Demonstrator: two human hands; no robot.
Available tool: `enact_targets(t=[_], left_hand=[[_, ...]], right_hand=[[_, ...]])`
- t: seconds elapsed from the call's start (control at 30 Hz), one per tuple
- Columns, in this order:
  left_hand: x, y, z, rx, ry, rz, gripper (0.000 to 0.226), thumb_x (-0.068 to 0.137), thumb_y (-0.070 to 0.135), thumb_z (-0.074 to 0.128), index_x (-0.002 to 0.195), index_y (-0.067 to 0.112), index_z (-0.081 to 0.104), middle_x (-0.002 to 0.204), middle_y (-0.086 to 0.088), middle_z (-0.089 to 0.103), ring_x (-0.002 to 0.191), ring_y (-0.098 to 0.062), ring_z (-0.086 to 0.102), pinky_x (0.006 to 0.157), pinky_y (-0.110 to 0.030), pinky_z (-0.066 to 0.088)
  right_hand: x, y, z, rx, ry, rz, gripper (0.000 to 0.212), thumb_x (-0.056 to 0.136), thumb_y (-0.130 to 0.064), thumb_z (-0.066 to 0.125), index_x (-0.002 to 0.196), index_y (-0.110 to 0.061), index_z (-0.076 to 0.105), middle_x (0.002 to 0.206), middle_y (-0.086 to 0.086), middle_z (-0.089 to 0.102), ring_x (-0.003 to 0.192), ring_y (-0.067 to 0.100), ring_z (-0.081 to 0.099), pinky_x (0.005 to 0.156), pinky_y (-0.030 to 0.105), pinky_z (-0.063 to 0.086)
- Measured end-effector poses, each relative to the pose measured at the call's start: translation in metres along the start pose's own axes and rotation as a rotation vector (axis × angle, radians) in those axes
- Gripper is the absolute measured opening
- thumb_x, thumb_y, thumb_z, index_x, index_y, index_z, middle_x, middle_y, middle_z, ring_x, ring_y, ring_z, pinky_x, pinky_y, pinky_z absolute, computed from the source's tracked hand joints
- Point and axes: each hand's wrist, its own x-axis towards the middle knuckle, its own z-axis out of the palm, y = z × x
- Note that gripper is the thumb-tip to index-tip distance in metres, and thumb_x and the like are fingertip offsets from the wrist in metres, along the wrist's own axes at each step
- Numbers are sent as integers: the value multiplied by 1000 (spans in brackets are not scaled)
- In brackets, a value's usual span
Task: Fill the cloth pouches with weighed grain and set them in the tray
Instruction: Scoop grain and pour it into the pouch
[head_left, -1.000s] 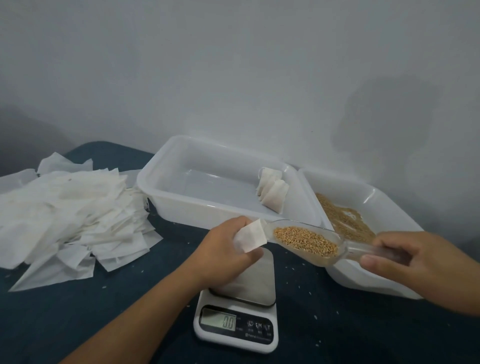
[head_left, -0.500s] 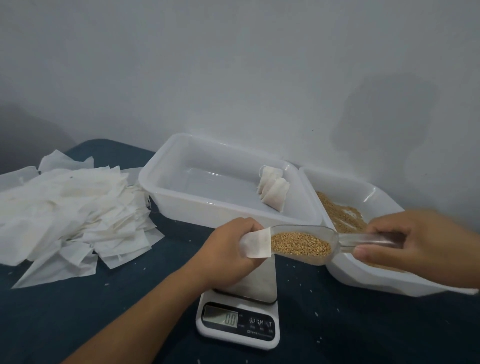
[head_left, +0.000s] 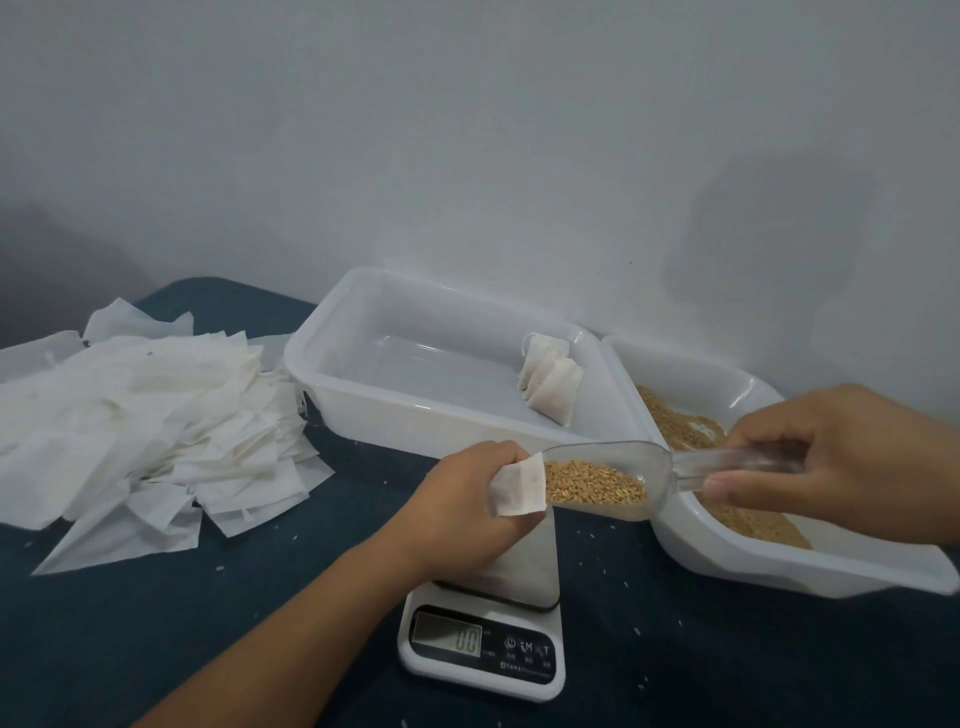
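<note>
The scoop is clear, glossy plastic. The tray and grain bin are white, smooth, semi-gloss plastic. The pouch and loose pouches are thin, matt white cloth. The scale has a white plastic body. The tabletop is matt dark-blue fabric.

The display on my scale, near centre, reads 0.0. Right of it on the black panel I see a power symbol, then what look like "M" and "T" button marks. Small white print below them and a brand line along the panel's near edge are too blurred to read. Nothing else carries text.
</note>
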Motion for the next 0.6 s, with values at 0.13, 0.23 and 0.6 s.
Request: enact_targets(t=[0.13, 0.23, 0.6], left_hand=[[0, -1, 1, -9, 2, -12, 22, 89, 46, 74, 105, 45, 59, 107, 22, 64, 105, 10, 53, 81, -15, 47], [0, -1, 1, -31, -1, -25, 23, 90, 46, 74, 109, 43, 61, 109, 21, 65, 103, 5, 58, 85, -19, 51], [-2, 5, -4, -119, 15, -45, 23, 91, 38, 77, 109, 38, 62, 109, 18, 68, 101, -3, 63, 83, -18, 54]], right_hand=[[0, -8, -5, -22, -8, 16, 68, 54, -104, 49, 86, -49, 75, 61, -11, 64, 56, 11, 59, 53, 27, 46], [1, -15, -11, -40, -26, 22, 68, 54, -105, 48, 87, -51, 74, 64, -11, 65, 58, 11, 60, 56, 35, 51], [7, -28, -21, -96, -47, 3, 74, 52, -106, 46, 87, -49, 75, 66, -8, 67, 60, 11, 61, 62, 39, 55]])
